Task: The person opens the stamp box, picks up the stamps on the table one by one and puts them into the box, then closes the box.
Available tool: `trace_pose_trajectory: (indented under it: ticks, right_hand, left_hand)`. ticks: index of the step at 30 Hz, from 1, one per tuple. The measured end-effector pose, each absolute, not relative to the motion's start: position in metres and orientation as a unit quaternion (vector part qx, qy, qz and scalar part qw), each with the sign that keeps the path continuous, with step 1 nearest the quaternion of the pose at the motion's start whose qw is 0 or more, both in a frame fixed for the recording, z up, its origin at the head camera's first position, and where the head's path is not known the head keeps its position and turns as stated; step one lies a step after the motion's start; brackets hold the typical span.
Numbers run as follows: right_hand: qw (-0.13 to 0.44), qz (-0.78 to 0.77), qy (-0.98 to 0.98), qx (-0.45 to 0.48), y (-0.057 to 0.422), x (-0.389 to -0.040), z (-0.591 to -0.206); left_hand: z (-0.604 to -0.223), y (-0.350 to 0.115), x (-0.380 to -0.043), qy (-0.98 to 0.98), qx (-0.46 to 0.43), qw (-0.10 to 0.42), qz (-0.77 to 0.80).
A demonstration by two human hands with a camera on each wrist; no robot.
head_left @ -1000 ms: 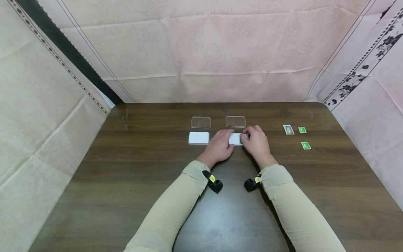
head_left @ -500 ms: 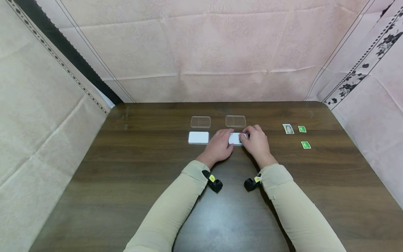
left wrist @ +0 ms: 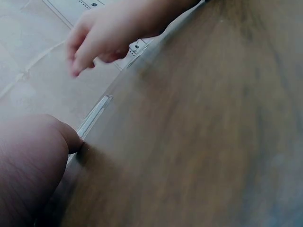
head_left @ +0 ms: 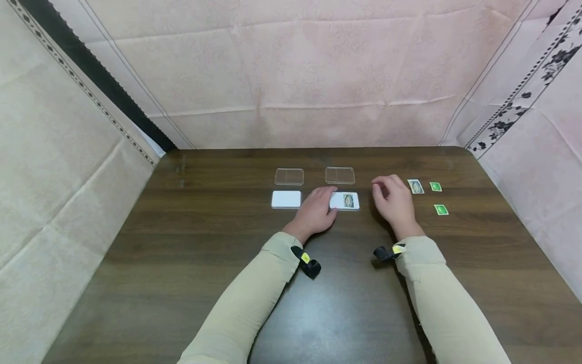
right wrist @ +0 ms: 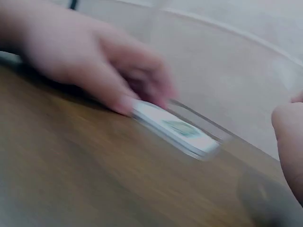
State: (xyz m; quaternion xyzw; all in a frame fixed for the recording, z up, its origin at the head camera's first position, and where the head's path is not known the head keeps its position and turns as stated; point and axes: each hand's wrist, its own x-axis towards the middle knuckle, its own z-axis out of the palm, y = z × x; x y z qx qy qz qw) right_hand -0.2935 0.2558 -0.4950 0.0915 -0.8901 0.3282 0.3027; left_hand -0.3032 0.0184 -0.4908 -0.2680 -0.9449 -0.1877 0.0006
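My left hand [head_left: 313, 210] grips the left end of a flat clear plastic case with a white insert [head_left: 337, 200], thumb at the near edge and fingers at the far edge. On the right part of the insert lies a stamp [head_left: 348, 201] with a dark oval picture; it also shows, blurred, as a greenish stamp [right wrist: 181, 127] in the right wrist view. My right hand [head_left: 394, 205] hovers right of the case with loosely curled fingers, nothing visible in them. Just beyond it are another oval-picture stamp [head_left: 416, 186] and two small green stamps [head_left: 435, 187].
A second case with a plain white insert [head_left: 286, 199] lies left of my left hand. Two clear plastic lids [head_left: 289, 176] lie behind the cases on the brown wooden table [head_left: 204, 263]. Pale cloth [head_left: 291, 76] hangs behind the table and on both sides.
My right hand has left the case and moved right towards the loose stamps, exposing the stamp on the white insert. The left hand keeps its grip in the same place.
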Motion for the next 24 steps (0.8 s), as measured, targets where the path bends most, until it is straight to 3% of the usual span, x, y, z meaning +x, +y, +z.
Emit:
trace_pose_trajectory:
  ticks: [11,24]
  right_hand:
    - [0.301,0.316,-0.899,0.026,0.344,-0.278,-0.500]
    - [0.196,0.311,-0.929,0.033,0.399,-0.257,-0.495]
  left_hand:
    - [-0.494,0.018,-0.302,-0.945,-0.271,0.004,-0.184]
    - [-0.492,0.019,-0.303,-0.944,-0.273,0.006,-0.184]
